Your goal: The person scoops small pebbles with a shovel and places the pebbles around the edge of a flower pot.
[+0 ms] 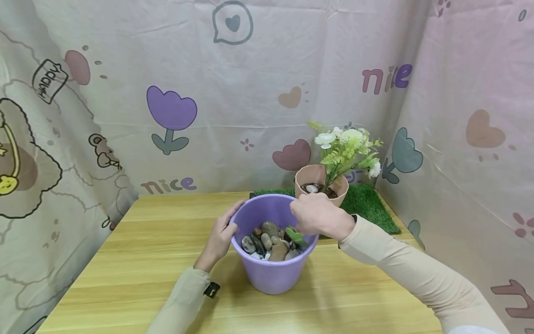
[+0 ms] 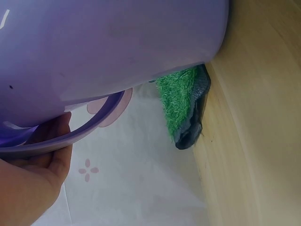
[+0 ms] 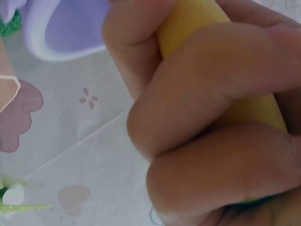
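Observation:
A purple bucket [image 1: 273, 276] stands on the wooden table with stones [image 1: 278, 251] of several sizes and colours inside. My left hand [image 1: 220, 239] holds it at the left side of the rim; in the left wrist view the fingers curl round a purple band [image 2: 77, 135], which looks like the bucket's handle. Over the right side of the rim, my right hand [image 1: 320, 215] grips a yellow handle [image 3: 190, 23]. Below that hand, a green blade [image 1: 296, 236] reaches down among the stones, so the tool looks like a small trowel. Its tip is hidden.
Behind the bucket, a pink pot [image 1: 303, 176] with dark filling and a white stone [image 1: 311, 189] holds white flowers [image 1: 351, 138] and green leaves. It stands on a green grass mat [image 1: 371, 206]. A printed cloth [image 1: 250, 83] hangs behind and beside the table [image 1: 137, 269].

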